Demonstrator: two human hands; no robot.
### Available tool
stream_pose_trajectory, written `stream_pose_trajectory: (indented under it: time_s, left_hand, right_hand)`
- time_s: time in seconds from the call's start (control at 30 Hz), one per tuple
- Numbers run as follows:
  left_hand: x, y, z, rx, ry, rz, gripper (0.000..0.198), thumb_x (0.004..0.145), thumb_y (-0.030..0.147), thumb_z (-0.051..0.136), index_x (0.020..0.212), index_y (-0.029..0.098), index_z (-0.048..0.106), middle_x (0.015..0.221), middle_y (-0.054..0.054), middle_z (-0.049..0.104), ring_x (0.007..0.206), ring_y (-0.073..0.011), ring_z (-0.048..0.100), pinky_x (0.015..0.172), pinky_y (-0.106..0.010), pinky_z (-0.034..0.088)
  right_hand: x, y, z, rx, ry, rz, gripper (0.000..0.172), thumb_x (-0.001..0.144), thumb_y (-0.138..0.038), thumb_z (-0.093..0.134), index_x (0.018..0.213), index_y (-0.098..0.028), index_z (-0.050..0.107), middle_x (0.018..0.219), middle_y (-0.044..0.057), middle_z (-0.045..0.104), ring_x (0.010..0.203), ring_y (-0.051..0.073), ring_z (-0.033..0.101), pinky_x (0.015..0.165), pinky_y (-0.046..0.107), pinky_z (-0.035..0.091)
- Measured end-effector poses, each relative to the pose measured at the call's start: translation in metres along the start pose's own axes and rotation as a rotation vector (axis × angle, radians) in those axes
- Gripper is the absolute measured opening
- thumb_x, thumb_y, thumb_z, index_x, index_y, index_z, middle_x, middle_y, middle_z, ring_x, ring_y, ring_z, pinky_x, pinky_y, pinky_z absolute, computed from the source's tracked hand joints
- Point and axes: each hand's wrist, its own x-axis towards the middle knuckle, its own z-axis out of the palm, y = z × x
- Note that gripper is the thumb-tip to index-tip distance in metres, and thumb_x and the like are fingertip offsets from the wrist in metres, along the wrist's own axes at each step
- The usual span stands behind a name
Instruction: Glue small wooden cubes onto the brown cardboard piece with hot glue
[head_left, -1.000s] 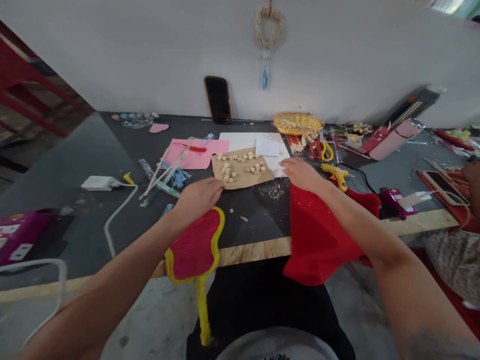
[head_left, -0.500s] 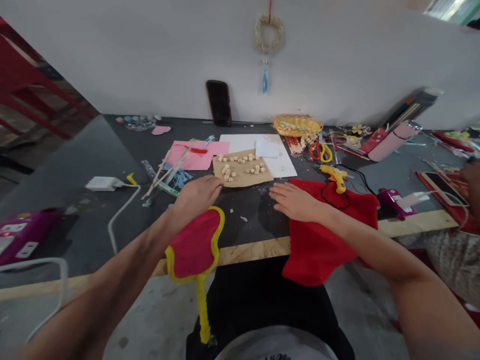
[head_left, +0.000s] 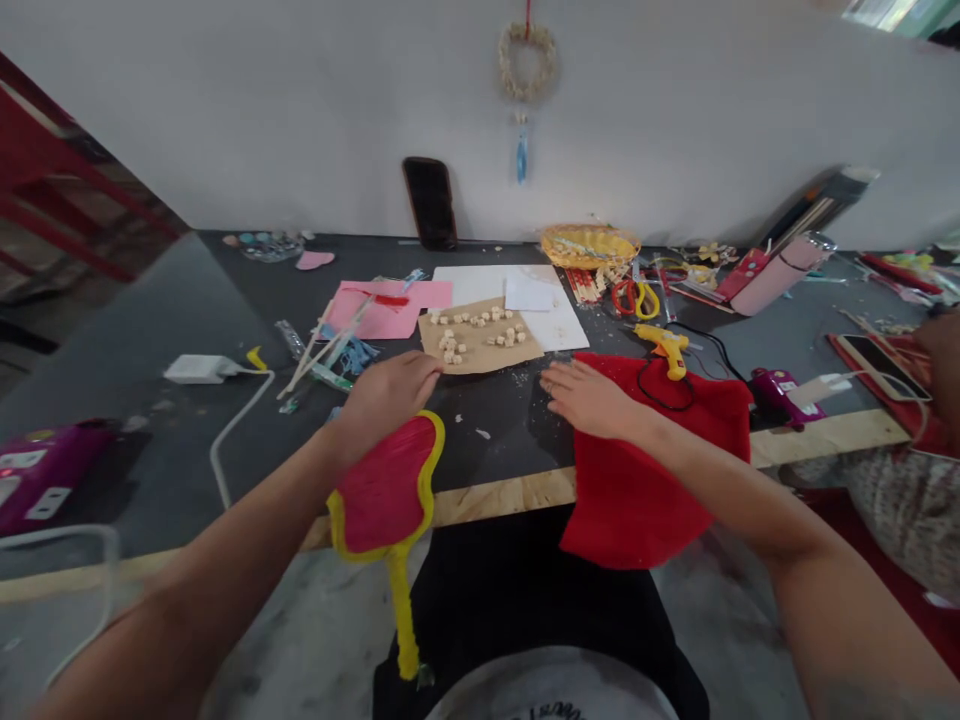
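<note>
My left hand (head_left: pixel 394 393) has its fingers pinched on the near left corner of a brown sheet (head_left: pixel 484 353). Small cream bead-like clusters (head_left: pixel 480 319) lie on the sheet in a row and in two groups. My right hand (head_left: pixel 589 397) rests palm down with its fingers apart, at the left edge of a red cloth (head_left: pixel 637 500), holding nothing. Beneath my left forearm is a pink paddle shape with a yellow border and handle (head_left: pixel 386 490). White sheets (head_left: pixel 566 325) and pink paper (head_left: pixel 386 312) lie behind and beside the brown sheet.
A yellow glue gun (head_left: pixel 664 347), scissors (head_left: pixel 636 298), a yellow basket (head_left: pixel 590 243) and a pink bottle (head_left: pixel 780 275) stand or lie right. A phone (head_left: pixel 430 203) leans on the wall. Purple power sockets (head_left: pixel 52 470) and a white charger (head_left: pixel 201 369) are left. Another person sits far right.
The view has shifted slightly, moving the scene a little left. Both hands keep nearly the same places, the left at the brown sheet's corner and the right by the red cloth.
</note>
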Motion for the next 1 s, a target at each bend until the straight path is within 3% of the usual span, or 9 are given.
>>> stream_pose_trajectory:
  time_s: [0.17, 0.27, 0.37, 0.5, 0.7, 1.0]
  left_hand:
    - [-0.013, 0.01, -0.004, -0.008, -0.054, 0.013, 0.032, 0.095, 0.025, 0.033, 0.102, 0.015, 0.063, 0.105, -0.011, 0.07, 0.095, -0.0243, 0.066, 0.08, -0.035, 0.05]
    - [-0.026, 0.018, -0.004, -0.015, -0.082, 0.026, 0.032, 0.096, 0.024, 0.032, 0.101, 0.016, 0.063, 0.107, -0.012, 0.07, 0.095, -0.0249, 0.066, 0.08, -0.037, 0.051]
    - [-0.041, 0.026, -0.002, -0.019, -0.093, 0.078, 0.03, 0.095, 0.02, 0.034, 0.099, 0.019, 0.063, 0.107, -0.011, 0.07, 0.095, -0.0235, 0.065, 0.083, -0.036, 0.052]
    - [-0.056, 0.035, 0.0, -0.016, -0.11, 0.15, 0.025, 0.093, 0.014, 0.038, 0.097, 0.017, 0.063, 0.101, -0.009, 0.07, 0.091, -0.023, 0.066, 0.08, -0.036, 0.053]
    - [-0.068, 0.042, 0.001, -0.058, -0.091, 0.242, 0.024, 0.091, 0.011, 0.041, 0.1, 0.017, 0.063, 0.1, -0.009, 0.07, 0.093, -0.0227, 0.066, 0.08, -0.035, 0.054]
    - [-0.067, 0.046, -0.001, -0.087, -0.169, 0.233, 0.03, 0.086, 0.005, 0.041, 0.101, 0.016, 0.065, 0.101, -0.01, 0.069, 0.091, -0.0222, 0.065, 0.082, -0.036, 0.055]
  right_hand:
    - [0.005, 0.031, -0.007, 0.133, 0.207, 0.148, 0.041, 0.083, -0.004, 0.037, 0.113, -0.011, 0.065, 0.128, 0.015, 0.061, 0.121, 0.023, 0.054, 0.105, 0.038, 0.041]
    - [0.001, 0.04, -0.012, 0.22, 0.212, 0.237, 0.035, 0.073, -0.001, 0.037, 0.083, -0.015, 0.066, 0.095, 0.01, 0.069, 0.096, 0.021, 0.062, 0.09, 0.033, 0.046]
    - [-0.002, 0.038, -0.014, 0.267, 0.196, 0.325, 0.027, 0.071, -0.003, 0.036, 0.07, -0.019, 0.058, 0.077, 0.007, 0.065, 0.079, 0.02, 0.059, 0.077, 0.03, 0.045]
    - [0.0, 0.035, -0.016, 0.301, 0.218, 0.37, 0.024, 0.074, -0.006, 0.035, 0.072, -0.019, 0.055, 0.079, 0.007, 0.063, 0.079, 0.02, 0.056, 0.077, 0.029, 0.042]
    - [0.008, 0.036, -0.014, 0.355, 0.248, 0.401, 0.021, 0.087, -0.016, 0.042, 0.097, -0.016, 0.061, 0.094, 0.009, 0.068, 0.086, 0.02, 0.06, 0.079, 0.029, 0.042]
    - [0.018, 0.023, -0.003, 0.291, 0.17, 0.16, 0.012, 0.088, -0.017, 0.057, 0.088, -0.017, 0.07, 0.092, 0.007, 0.071, 0.092, 0.02, 0.062, 0.086, 0.031, 0.046]
